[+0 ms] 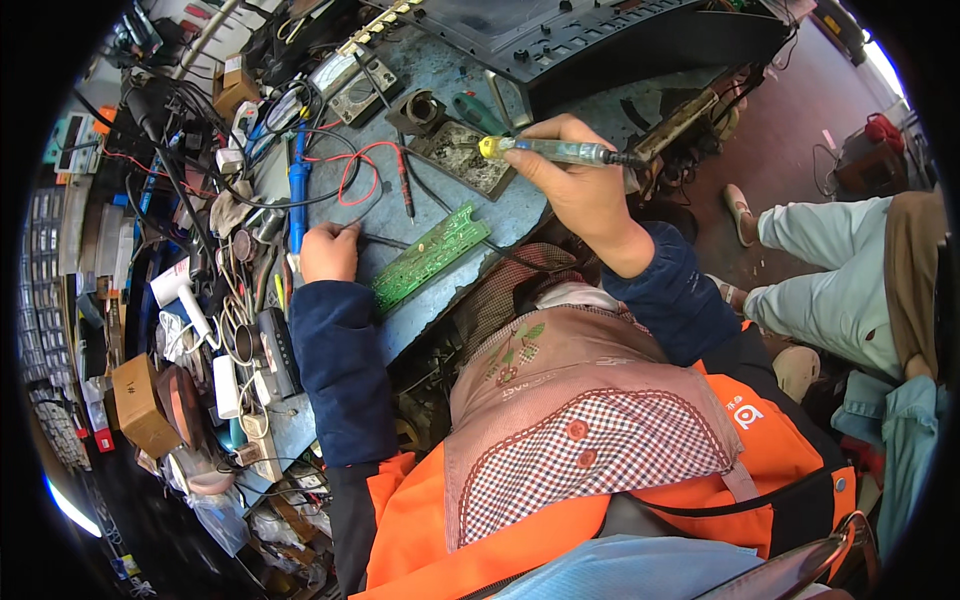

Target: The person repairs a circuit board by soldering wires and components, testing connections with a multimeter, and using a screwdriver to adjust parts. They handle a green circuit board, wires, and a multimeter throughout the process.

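Note:
My right hand (580,185) is closed around a soldering iron (565,151) with a clear handle and yellow collar. Its front end reaches over a metal tray (488,184) of grey, crumbly residue. On the blue-grey bench lies a green circuit board (430,257), bare solder side up, between my hands. Just left of the board is my left hand (330,253), fingers curled down near the bench; whatever is in them is too small to make out. A long blue pen-shaped tool (299,185) lies beside that hand, and a red test probe (405,180) lies beyond it.
A multimeter (362,92) and a green-handled screwdriver (480,114) lie toward the back. Far right, a large black panel (640,50) overhangs the bench. Cables, tools and a cardboard box (146,405) crowd the left side. Another person's legs (830,255) show at the right.

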`<state>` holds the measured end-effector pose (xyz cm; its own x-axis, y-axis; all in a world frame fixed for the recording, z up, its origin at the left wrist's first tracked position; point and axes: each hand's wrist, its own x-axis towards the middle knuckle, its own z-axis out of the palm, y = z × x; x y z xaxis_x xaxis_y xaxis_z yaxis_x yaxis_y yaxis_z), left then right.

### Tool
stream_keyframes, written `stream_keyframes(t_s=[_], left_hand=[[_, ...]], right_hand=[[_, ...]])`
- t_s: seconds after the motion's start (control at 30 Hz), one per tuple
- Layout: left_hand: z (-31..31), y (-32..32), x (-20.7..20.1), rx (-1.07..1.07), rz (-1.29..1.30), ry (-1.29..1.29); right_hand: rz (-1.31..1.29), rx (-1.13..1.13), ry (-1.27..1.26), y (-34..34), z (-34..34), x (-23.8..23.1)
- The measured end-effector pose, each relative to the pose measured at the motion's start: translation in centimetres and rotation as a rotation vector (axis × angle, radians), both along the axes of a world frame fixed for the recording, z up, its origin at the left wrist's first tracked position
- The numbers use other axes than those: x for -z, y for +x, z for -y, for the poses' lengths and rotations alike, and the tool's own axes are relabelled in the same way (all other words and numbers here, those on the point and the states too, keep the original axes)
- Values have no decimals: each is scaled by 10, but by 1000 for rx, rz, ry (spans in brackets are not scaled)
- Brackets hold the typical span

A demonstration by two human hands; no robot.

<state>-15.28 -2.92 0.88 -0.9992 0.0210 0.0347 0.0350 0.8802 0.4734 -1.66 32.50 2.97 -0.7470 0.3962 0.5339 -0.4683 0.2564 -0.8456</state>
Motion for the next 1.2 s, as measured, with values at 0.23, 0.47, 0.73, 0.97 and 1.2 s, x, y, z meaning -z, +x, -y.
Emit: stream_keyframes(t_s=[0.23, 0.47, 0.73, 0.97, 1.2], left_hand=[[-5, 14, -62, -111, -149, 916], [23, 29, -87, -349, -40, 1283], [8, 81, -87, 266, 255, 374], [-30, 113, -70, 508, -5, -250], [-6, 97, -78, 167, -212, -242]], right_hand=[[134, 49, 37, -2, 0, 7], [-42, -152, 130, -2, -7, 9], [-103, -326, 453, -2, -20, -7], [-118, -360, 380, -7, -18, 8], [-61, -433, 403, -7, -24, -1]])
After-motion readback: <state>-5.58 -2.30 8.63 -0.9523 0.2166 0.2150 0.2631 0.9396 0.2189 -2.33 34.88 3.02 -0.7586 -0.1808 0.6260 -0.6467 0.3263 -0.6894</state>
